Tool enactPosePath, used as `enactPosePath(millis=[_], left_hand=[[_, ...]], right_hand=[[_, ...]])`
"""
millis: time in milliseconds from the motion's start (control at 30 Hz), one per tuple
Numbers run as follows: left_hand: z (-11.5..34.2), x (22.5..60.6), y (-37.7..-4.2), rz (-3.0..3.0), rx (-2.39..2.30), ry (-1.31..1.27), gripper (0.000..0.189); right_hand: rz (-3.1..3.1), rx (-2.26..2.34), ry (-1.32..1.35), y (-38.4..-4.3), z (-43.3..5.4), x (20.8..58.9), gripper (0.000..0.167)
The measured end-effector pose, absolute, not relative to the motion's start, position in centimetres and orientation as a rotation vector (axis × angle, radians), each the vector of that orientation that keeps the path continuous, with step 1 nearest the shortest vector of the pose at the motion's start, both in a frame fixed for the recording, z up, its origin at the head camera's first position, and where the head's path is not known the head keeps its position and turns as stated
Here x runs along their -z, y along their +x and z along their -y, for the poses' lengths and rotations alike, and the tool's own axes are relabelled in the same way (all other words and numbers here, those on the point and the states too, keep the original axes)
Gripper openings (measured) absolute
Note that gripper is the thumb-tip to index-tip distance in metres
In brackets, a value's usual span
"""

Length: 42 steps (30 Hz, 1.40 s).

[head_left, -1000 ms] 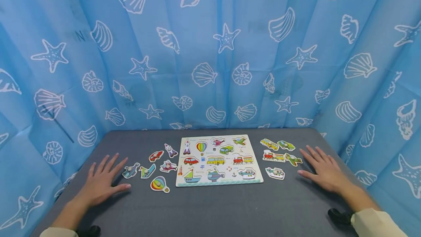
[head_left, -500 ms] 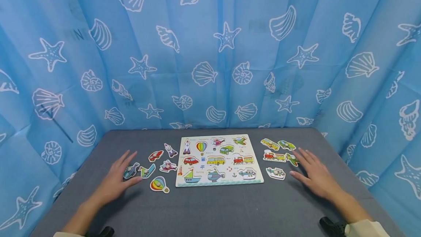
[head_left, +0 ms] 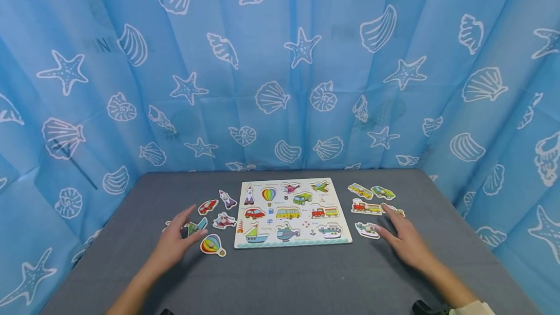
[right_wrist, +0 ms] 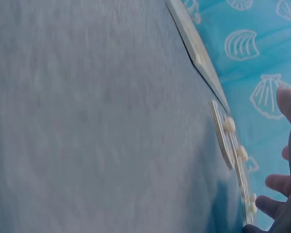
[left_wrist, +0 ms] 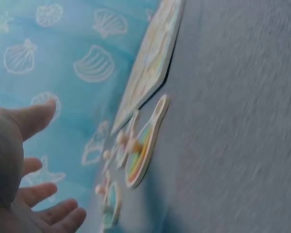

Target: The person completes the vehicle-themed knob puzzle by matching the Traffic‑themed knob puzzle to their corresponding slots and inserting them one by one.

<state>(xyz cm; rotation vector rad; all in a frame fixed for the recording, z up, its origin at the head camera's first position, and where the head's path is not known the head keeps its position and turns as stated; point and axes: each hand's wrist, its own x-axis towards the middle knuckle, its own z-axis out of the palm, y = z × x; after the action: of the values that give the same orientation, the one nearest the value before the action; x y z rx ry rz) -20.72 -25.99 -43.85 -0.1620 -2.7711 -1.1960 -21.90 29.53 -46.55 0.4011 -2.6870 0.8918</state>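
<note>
My left hand hovers with spread fingers over the left group of knobbed puzzle pieces, partly covering the sailboat piece. Its thumb overlaps that piece in the head view; the balloon piece lies just right of it. In the left wrist view the left hand has nothing between thumb and fingers. On the other side my right hand reaches over the right group, its thumb near the ship piece and its fingers covering part of the green airplane piece. It holds nothing either.
A pictured puzzle board lies centrally on the grey table. Left of it are a red car piece, a rocket piece and a pink helicopter piece. Bus, truck and train pieces lie right. Behind hangs a blue curtain.
Both hands have moved inward from the table's sides, the left rightward and the right leftward, and now overlap pieces that showed before. The puzzle pieces and board have stayed in place.
</note>
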Motion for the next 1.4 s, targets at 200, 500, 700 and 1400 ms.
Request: enactPosePath(millis=[200, 500, 700, 1400], left_hand=[[24.2, 44.0, -20.5, 2.747, 1.363, -0.109, 0.072], [21.3, 44.6, -20.1, 2.521, 1.685, -0.166, 0.067], [19.3, 44.8, -19.6, 2.464, 1.805, -0.188, 0.063], [15.5, 47.6, -19.7, 2.475, 1.752, -0.197, 0.066]], right_hand=[[2.744, -0.986, 0.309, -21.5, -28.5, 46.1, 0.062], [2.794, -1.128, 0.204, -21.5, -27.1, 46.2, 0.062], [2.782, -1.189, 0.213, -21.5, -26.5, 46.3, 0.058], [2.737, -0.971, 0.28, -22.5, -27.1, 47.4, 0.022]])
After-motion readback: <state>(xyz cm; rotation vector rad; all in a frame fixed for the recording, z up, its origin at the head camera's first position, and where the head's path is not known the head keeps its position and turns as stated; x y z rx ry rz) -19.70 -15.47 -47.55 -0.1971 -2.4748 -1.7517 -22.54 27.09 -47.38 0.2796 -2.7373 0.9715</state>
